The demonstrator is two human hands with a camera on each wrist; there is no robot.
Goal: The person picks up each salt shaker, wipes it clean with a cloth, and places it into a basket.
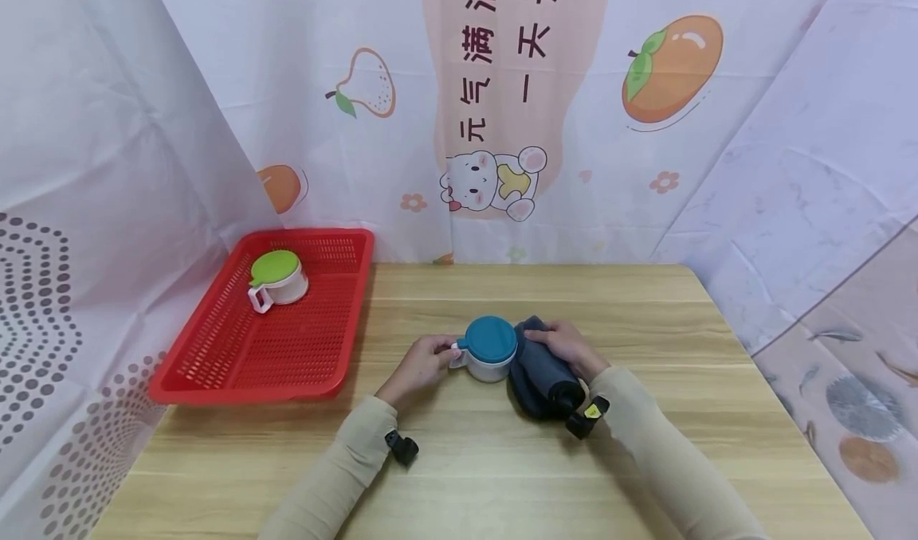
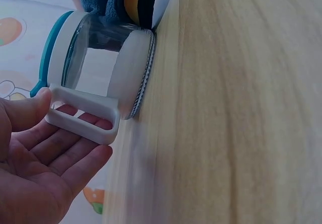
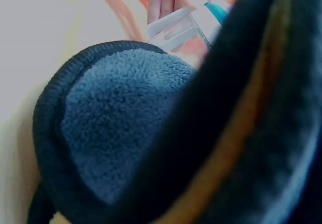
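Near the middle of the table stands a clear seasoning jar with a blue lid (image 1: 491,339) and a white handle (image 2: 83,114). My left hand (image 1: 425,367) holds that handle, its thumb near the lid's tab and its fingers behind the handle. A folded dark blue-grey cloth (image 1: 541,365), fuzzy with a ribbed dark edge, bears against the jar's right side. My right hand (image 1: 566,344) grips the cloth from above. In the right wrist view the cloth (image 3: 126,113) fills most of the picture and hides the right fingers.
A red plastic basket (image 1: 287,353) stands at the left of the wooden table (image 1: 459,476). In it sits a similar jar with a green lid (image 1: 275,267) and a white handle. Printed curtains (image 1: 344,166) hang behind the table and at both sides.
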